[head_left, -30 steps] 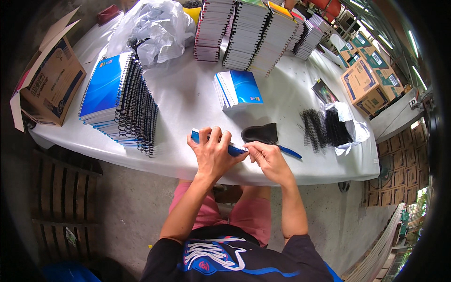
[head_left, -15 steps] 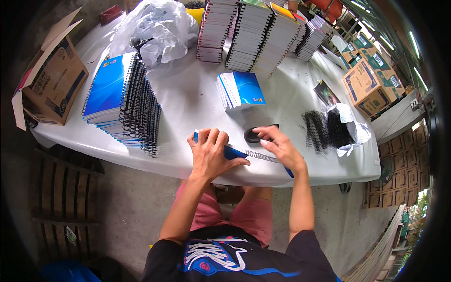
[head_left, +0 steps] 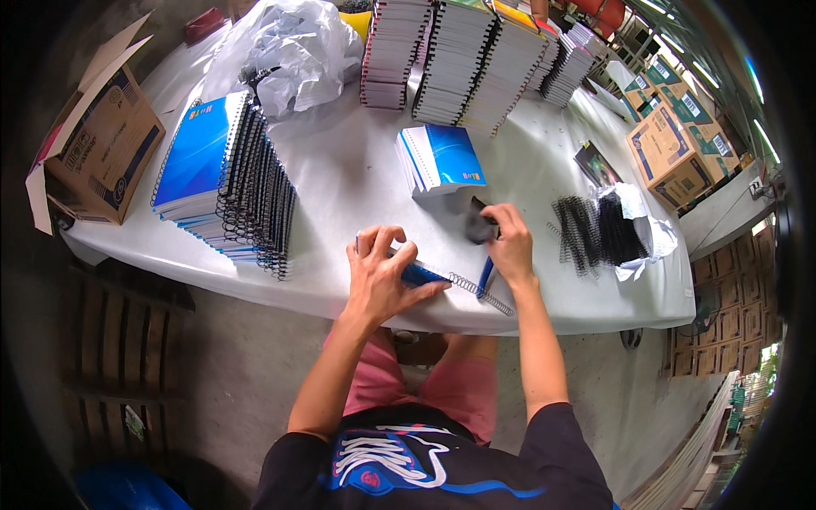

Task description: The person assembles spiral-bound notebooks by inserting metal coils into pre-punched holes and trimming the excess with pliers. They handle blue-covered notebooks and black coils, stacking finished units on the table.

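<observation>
My left hand (head_left: 378,276) is wrapped round a blue-covered notebook (head_left: 422,274) held low over the table's near edge, its fingers on top and thumb along the right side. A dark spiral binding coil (head_left: 480,293) sticks out from the notebook's right end. My right hand (head_left: 512,246) pinches a flat black object (head_left: 481,223), tilted up off the table and blurred, so its kind is unclear. Under that hand, a slim blue handle-like piece (head_left: 485,278) crosses behind or over the coil; whether the hand holds it too is hidden.
Coil-bound blue notebooks (head_left: 200,161) are stacked at left, beside an open carton (head_left: 106,153). A smaller stack of unbound blue books (head_left: 442,159) stands mid-table. Black coils (head_left: 595,231) lie at right. Tall book stacks (head_left: 463,64) and a plastic bag (head_left: 297,55) occupy the back.
My right hand has closed on the black object and lifted its edge, moving it slightly right and up. The blue piece has swung left, nearer the coil. My left hand stays on the notebook.
</observation>
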